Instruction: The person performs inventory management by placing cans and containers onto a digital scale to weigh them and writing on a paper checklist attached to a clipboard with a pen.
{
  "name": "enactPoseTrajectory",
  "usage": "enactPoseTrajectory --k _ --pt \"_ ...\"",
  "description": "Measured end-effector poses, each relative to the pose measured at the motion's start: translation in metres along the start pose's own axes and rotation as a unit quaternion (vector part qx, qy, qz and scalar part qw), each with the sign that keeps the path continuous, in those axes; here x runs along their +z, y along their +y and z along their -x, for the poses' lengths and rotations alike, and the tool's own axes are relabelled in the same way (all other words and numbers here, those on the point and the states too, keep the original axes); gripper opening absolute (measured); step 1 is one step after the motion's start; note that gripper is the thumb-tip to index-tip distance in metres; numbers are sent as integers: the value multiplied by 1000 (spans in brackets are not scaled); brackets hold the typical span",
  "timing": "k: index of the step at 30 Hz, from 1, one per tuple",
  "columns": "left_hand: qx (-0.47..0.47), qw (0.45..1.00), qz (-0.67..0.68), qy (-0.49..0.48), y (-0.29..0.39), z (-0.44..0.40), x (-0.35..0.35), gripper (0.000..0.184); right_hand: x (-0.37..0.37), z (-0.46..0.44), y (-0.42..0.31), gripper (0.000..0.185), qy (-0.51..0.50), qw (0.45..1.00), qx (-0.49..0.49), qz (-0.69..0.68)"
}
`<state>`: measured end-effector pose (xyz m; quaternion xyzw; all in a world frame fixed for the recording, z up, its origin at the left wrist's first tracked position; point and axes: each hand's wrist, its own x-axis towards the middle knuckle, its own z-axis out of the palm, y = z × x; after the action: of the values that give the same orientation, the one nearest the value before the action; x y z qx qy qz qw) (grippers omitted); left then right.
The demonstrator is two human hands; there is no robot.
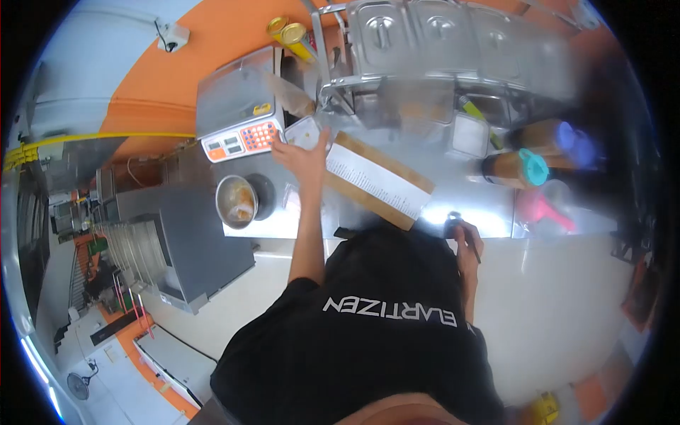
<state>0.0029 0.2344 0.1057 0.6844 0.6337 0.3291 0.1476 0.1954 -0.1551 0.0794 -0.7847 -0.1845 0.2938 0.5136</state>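
Note:
My left hand (304, 159) reaches forward over the counter, with its thumb and fingers spanning the edges of a small white rectangular tray (304, 132). A few small bits seem to lie in that tray. My right hand (470, 243) is at the counter's front edge, closed around the slim dark handle of a utensil (475, 249). The utensil's far end looks round and dark, but its kind is unclear. Between my hands lies a brown board with a long printed paper strip (375, 176).
A digital scale (237, 117) stands at the left, with a metal bowl of food (236, 202) before it. Lidded steel pans (439, 32) line the back. On the right are a teal-topped bottle (533, 168), a white container (469, 135) and a pink-handled item (549, 211).

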Motion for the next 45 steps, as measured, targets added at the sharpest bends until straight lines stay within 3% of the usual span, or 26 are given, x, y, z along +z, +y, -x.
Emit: enactPoseTrajectory --k 1,4,7,10,14,17,21,24,25,27,30,33,38,40,42,45 --pt "4 998 -56 4 -10 -14 2 127 8 -6 -1 28 -30 999 -24 -31" --pt "-46 995 -66 -67 -10 -27 14 134 24 -26 -29 27 -114 986 -71 98" --pt "-144 979 -65 -129 1 -31 10 132 39 -47 -25 26 -147 982 -84 86" --pt "-123 975 -65 -171 7 -26 -3 125 46 -46 -36 27 -144 984 -65 87" --pt "-21 992 -18 -120 -20 -34 -17 123 56 -37 -37 27 -122 990 9 75" --pt "38 991 38 -123 -11 -52 -86 122 59 -28 -40 26 -100 993 33 60" --pt "73 986 -3 -147 -21 -137 -139 124 65 -23 -50 22 -88 995 25 45" --pt "157 980 -64 -105 -66 -221 -115 126 67 -27 -52 22 -94 994 17 55" --pt "177 978 -63 -92 -82 -247 -104 126 67 -31 -41 21 -82 990 -46 106" --pt "216 972 -58 -71 -112 -289 -81 126 63 -33 -37 22 -64 990 -51 116" --pt "195 976 -51 -83 -127 -319 -61 126 53 -30 -28 24 -23 991 -45 125" --pt "120 974 -80 -173 -124 -327 -63 133 49 -23 -19 24 23 990 -51 132" --pt "190 951 -226 -92 -208 -387 -80 141 52 -4 0 24 60 994 -29 91" --pt "155 966 -198 -55 -205 -382 -112 140 54 -2 8 25 71 994 -24 81" --pt "52 993 -98 -31 -139 -330 -178 136 58 -3 4 27 73 993 -21 87" --pt "113 983 -126 70 -166 -308 -205 109 60 -9 6 30 75 994 -36 70"
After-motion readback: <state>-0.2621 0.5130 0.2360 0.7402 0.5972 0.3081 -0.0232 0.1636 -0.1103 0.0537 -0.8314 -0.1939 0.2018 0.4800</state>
